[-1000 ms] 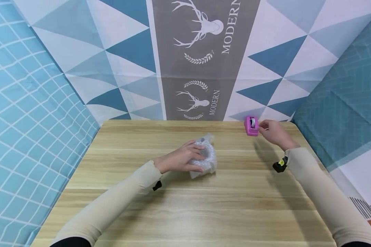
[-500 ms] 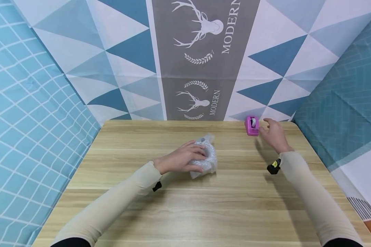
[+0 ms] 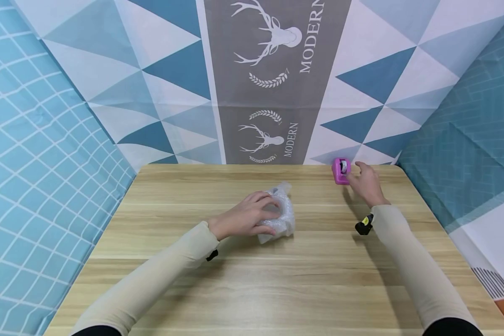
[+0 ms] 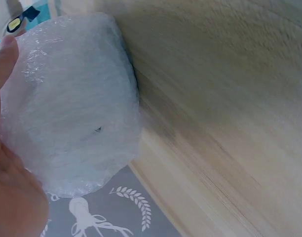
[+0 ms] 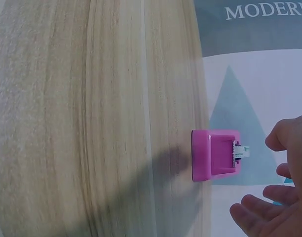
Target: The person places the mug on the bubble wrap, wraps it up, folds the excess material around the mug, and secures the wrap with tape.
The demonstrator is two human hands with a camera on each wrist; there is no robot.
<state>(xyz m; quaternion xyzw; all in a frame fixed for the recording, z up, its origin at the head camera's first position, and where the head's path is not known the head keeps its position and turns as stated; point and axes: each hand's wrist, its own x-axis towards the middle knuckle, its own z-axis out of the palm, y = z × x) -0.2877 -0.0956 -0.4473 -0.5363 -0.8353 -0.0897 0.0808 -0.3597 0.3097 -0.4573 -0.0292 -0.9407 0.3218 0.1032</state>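
A bubble-wrapped bundle [image 3: 287, 215] lies near the middle of the table. Over its left side my left hand [image 3: 248, 214] arches, fingers bent on top and thumb at the near side, gripping it. Close up in the left wrist view, the cloudy wrap [image 4: 77, 103] hides what is inside. At the table's back right stands a pink tape dispenser [image 3: 340, 172] with a small roll. My right hand [image 3: 367, 184] hovers just right of it, holding nothing. The right wrist view has the dispenser [image 5: 210, 155] apart from the spread thumb and loosely bent fingers.
The wood-grain table [image 3: 252, 284] ends at a patterned back wall [image 3: 260, 79] just behind the dispenser. Blue tiled-pattern cloth [image 3: 46, 154] borders the left, and teal cloth [image 3: 458, 154] the right. A black wrist camera [image 3: 364, 225] hangs under the right sleeve.
My right hand has drawn away from pinching at the dispenser's side, its fingers opening and the forearm shifting left. The left hand stays on the bundle, its fingers slightly more arched.
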